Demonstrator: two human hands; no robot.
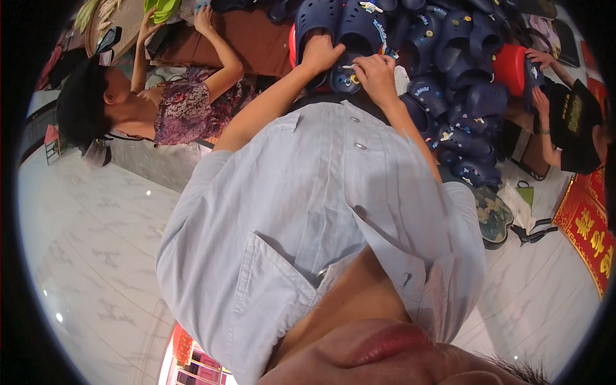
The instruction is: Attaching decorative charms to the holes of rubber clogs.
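Both my arms reach forward over my pale blue shirt (321,212) to a dark blue foam clog (343,80) with small charms on it. My left hand (321,52) grips the clog from above at its left side. At the clog's right side my right hand (377,77) pinches a small white charm (350,67) against its top. Around the clog lies a big pile of similar dark blue clogs (462,96), many with coloured charms.
A person in a patterned top (189,109) sits at the left with hands up at a green item (160,8). At the right, a person in black (571,122) holds a red tub (510,67). A red and gold banner (587,231) lies on the pale marble floor (96,244).
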